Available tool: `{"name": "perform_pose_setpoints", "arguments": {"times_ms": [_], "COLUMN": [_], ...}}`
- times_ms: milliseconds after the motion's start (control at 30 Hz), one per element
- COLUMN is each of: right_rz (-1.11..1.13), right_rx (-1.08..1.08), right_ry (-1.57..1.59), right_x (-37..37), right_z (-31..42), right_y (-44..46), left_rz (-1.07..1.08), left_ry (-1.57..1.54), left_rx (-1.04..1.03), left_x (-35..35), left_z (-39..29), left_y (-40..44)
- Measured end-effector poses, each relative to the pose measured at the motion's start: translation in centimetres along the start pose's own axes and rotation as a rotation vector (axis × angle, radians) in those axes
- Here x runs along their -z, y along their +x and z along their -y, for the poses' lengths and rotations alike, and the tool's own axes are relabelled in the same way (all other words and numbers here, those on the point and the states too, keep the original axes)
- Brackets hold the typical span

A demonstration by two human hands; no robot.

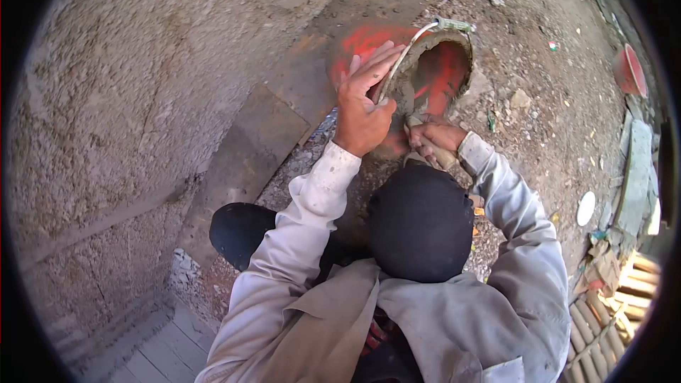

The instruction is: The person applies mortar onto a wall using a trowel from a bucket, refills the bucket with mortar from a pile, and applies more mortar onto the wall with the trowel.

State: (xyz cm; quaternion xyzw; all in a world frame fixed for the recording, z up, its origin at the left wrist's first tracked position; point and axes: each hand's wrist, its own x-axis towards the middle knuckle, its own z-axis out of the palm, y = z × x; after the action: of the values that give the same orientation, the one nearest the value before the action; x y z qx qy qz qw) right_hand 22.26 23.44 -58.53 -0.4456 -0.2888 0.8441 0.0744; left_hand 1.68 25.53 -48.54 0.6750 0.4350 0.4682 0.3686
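A red bucket [363,41] leans over with its mouth turned toward me. Grey mortar coats its rim and parts of the inside wall. Its white wire handle with a pale grip [454,25] lies over the top of the rim. My left hand [365,103] holds the bucket's left edge, long fingers stretched along the outside and thumb by the rim. At the lower edge of the mouth, my right hand [434,138] is wrapped around the tan handle of what looks like a trowel [445,159]. The tool's blade cannot be made out clearly.
A rough plastered wall [106,99] rises on the left. Flat boards [248,145] lie along its foot. Gravelly ground [546,113] spreads to the right, with a red basin [629,71], a white disc [586,208] and planks [633,177]. My dark-clad knees are beneath my arms.
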Motion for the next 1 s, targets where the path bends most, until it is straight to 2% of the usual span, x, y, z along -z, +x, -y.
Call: {"name": "perform_pose_setpoints", "arguments": {"times_ms": [167, 267, 333, 367, 533, 767, 900, 1000], "right_rz": [0.427, 0.626, 0.722, 0.723, 0.660, 0.476, 0.244, 0.052], "right_rx": [-0.172, -0.195, -0.212, -0.198, -0.107, 0.321, 0.786, 1.137], "right_ry": [0.126, 0.298, 0.385, 0.390, 0.458, 0.629, 0.729, 0.713], "right_x": [-4.3, -7.3, -8.8, -9.1, -10.7, -9.4, -9.1, -11.5], "right_z": [1.9, 2.3, 2.0, 1.9, 2.8, 6.3, 9.6, 14.8], "right_y": [7.8, 9.3, 10.4, 10.6, 8.8, 2.9, 1.1, -0.2], "left_rz": [-0.226, -0.452, -0.575, -0.630, -0.790, -0.905, -0.988, -1.061], "left_ry": [0.061, 0.009, -0.174, -0.273, -0.312, -0.380, -0.341, -0.356], "left_rx": [0.068, 0.064, 0.238, 0.329, 0.314, 0.389, 0.416, 0.464], "left_x": [7.6, 10.9, 12.7, 13.6, 16.0, 17.8, 19.0, 19.7], "left_z": [1.5, 4.0, 4.3, 4.5, 7.1, 8.4, 9.2, 9.9], "left_y": [-1.5, -2.8, -3.9, -4.5, -6.8, -8.5, -9.1, -9.7]}}
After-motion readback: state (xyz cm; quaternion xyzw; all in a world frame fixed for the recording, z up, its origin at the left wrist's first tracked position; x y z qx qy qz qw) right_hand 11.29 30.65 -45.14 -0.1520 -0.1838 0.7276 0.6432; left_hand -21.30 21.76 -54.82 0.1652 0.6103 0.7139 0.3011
